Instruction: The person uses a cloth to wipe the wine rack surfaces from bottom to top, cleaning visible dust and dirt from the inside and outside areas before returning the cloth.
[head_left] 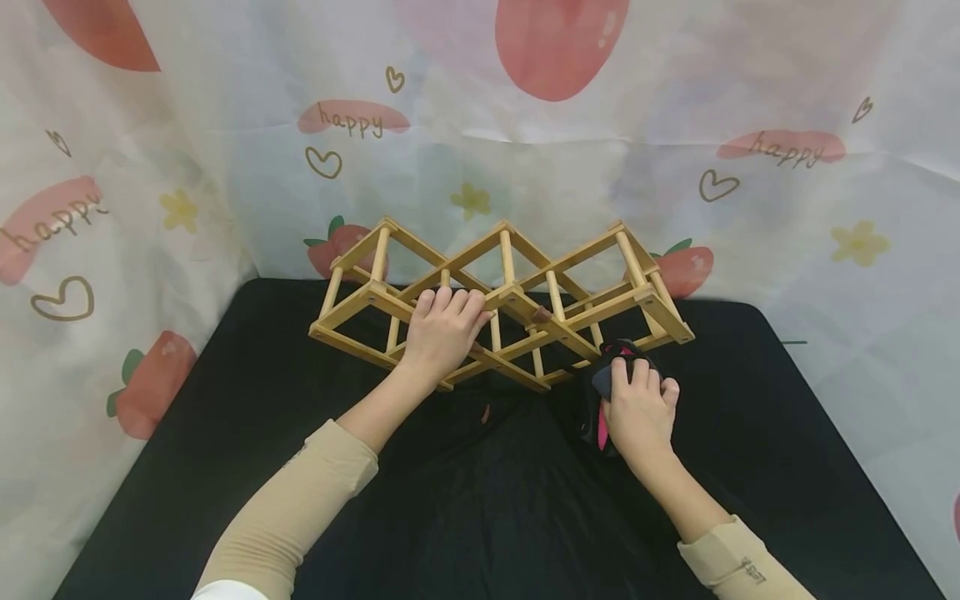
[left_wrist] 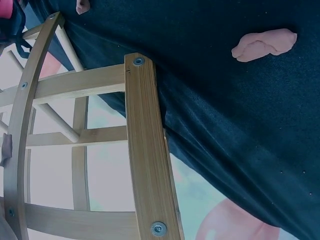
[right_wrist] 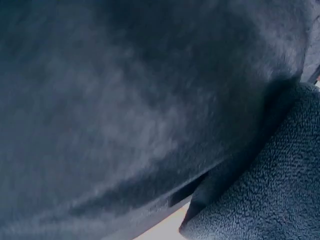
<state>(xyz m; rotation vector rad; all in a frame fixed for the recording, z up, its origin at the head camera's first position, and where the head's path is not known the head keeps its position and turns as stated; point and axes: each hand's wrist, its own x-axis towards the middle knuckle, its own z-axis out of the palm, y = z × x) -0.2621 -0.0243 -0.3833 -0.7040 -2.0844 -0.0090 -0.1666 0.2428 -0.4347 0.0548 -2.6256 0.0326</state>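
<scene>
A folding wooden lattice rack (head_left: pixel 510 292) of slats and round dowels stands on the black cloth. My left hand (head_left: pixel 442 329) grips its front slats near the middle, fingers curled over the top. In the left wrist view the rack's slats (left_wrist: pixel 145 145) with metal rivets fill the left side. At the rack's front right corner my right hand (head_left: pixel 641 408) holds a bunched dark cloth (head_left: pixel 600 383) with pink parts. That terry-textured cloth (right_wrist: pixel 265 185) shows close up in the right wrist view. A small brownish lump (head_left: pixel 542 314) sticks to a front slat, right of my left hand.
A black tablecloth (head_left: pixel 465 500) covers the table. One small brownish piece (head_left: pixel 485 412) lies on it before the rack; it appears as a pinkish lump (left_wrist: pixel 265 44) in the left wrist view. Behind the rack hangs a printed curtain (head_left: pixel 600 167) with strawberries and hearts.
</scene>
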